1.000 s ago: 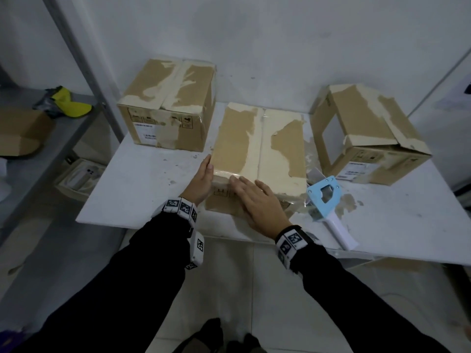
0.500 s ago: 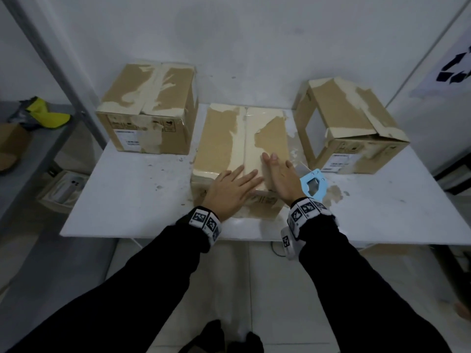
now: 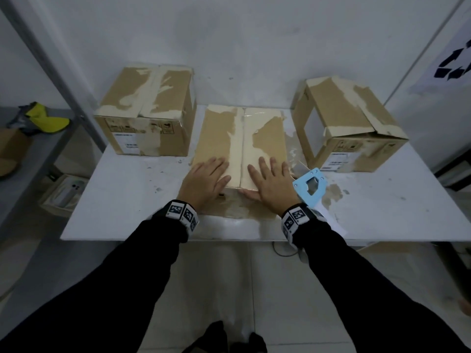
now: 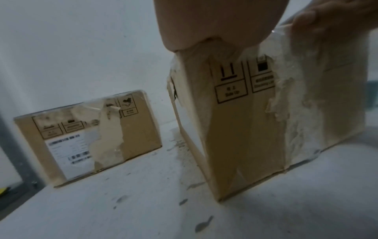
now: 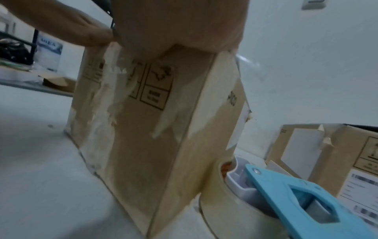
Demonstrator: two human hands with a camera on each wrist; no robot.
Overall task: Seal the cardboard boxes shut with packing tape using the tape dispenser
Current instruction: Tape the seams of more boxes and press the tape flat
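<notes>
White table (image 3: 127, 189): tape dispenser (image 3: 309, 184) beside middle box (image 3: 242, 138).

Head cam looks down; wrist cams close, low; all share middle box (image 3: 242, 146).

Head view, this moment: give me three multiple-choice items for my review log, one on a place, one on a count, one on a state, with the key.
1. Where does the tape dispenser lie?
A. on the shelf
B. on the table, right of the middle box
C. on top of the left box

2. How many cardboard boxes stand on the table?
A. two
B. three
C. four

3. How are the hands placed?
A. both flat on the middle box
B. both gripping the dispenser
C. both hanging off the table

Key: 1 B, the blue frame rests beside the middle box. 2 B, left box, middle and right box. 3 A, left hand and right hand press its top with straight fingers.
</notes>
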